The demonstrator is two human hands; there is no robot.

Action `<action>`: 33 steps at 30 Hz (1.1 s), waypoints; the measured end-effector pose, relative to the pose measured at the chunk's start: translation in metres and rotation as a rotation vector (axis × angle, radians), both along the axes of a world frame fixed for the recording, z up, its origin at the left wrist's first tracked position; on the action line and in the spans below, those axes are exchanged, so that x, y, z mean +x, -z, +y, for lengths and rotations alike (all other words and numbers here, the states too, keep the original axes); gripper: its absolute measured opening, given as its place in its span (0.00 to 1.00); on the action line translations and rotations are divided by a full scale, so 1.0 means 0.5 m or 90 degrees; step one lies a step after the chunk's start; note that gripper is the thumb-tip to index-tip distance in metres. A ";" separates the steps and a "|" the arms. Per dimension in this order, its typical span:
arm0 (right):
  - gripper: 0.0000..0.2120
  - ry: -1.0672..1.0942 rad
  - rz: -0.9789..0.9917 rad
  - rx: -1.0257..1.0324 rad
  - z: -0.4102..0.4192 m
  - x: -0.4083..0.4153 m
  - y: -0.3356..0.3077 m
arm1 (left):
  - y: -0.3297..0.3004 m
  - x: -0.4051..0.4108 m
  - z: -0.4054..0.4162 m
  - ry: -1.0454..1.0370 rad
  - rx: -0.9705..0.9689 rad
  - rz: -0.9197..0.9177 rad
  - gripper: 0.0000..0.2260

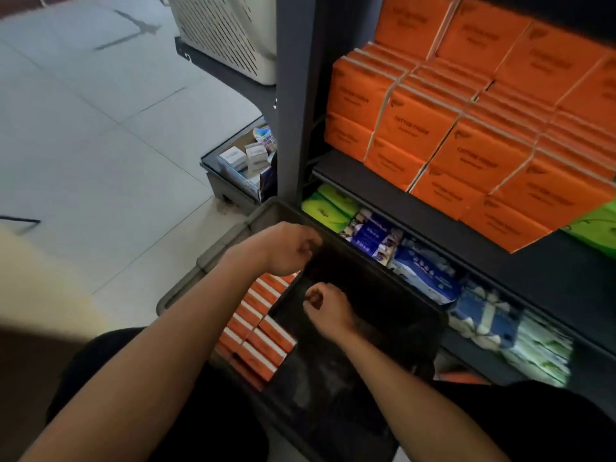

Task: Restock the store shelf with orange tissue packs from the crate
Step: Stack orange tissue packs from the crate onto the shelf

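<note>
Head view, looking down at a crate and shelf unit. At far left, pale floor tiles (100, 135). Behind, at upper centre, a white slatted appliance (226, 35) stands on the floor, and below it a low tray of small white boxes (245, 158) sits beside the shelf upright (293, 95).

Lower centre: the grey crate (206, 258) rests on the floor against the shelf. Its left part holds orange tissue packs (263, 331) standing on edge in rows; its right part is covered by a black plastic bag (366, 311).

The left hand (286, 250) hovers over the crate's far rim, its grip curled with fingertips closed on the bag's upper edge. The right hand (328, 310) lies just beside it, lower, its grip likewise curled and pinching the bag; the exact fold held cannot be told.

Right: the upper shelf (383, 191) carries stacked orange tissue packs (466, 128), banded in bundles, with a green pack (596, 225) at their right edge. The lower shelf holds green packs (328, 205), blue packs (423, 268) and pale green-and-white packs (540, 355) in a row.
</note>
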State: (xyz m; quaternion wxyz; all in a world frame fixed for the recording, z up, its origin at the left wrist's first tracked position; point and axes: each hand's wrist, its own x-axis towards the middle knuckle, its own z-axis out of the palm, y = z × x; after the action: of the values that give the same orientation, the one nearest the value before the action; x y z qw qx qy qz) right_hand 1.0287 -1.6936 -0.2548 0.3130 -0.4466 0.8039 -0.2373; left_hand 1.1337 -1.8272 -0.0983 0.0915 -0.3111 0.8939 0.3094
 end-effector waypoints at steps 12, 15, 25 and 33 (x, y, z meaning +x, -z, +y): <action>0.26 -0.268 -0.111 0.379 0.040 0.098 0.207 | 0.086 -0.013 0.007 0.099 0.027 -0.041 0.19; 0.25 -0.286 -0.102 0.445 0.026 0.107 0.239 | 0.088 -0.016 0.006 0.087 0.006 -0.030 0.19; 0.45 -0.284 -0.105 0.460 0.015 0.110 0.275 | 0.086 -0.013 0.003 0.083 -0.026 -0.031 0.20; 0.12 -0.051 -0.014 0.211 0.047 0.071 0.240 | 0.071 -0.032 0.002 0.096 -0.030 -0.041 0.20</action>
State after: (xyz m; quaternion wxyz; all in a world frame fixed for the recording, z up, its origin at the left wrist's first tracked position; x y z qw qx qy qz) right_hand 1.0644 -1.6700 -0.3747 0.4002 -0.4180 0.8101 -0.0937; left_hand 1.1175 -1.8260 -0.1339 0.1357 -0.2547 0.9184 0.2707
